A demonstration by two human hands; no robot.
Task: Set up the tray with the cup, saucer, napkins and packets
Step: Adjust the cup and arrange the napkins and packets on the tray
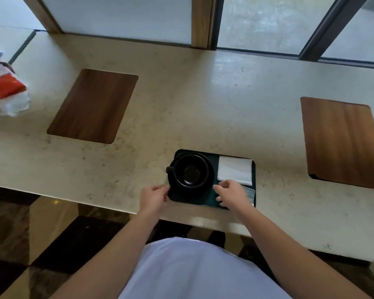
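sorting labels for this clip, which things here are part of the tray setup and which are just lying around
Part of the job:
dark tray
black cup
black saucer
white napkins
packets, partly hidden by the right hand

Just lying about:
two wooden boards
red and white wrapper

Glossy black ceramic cup [190,170] and white paper napkins [234,170] sit on a polished, speckled stone counter [181,104] with wood-grain inlays [93,105].

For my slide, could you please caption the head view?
Both hands, left hand and right hand, at a dark tray holding cup, saucer and napkins.
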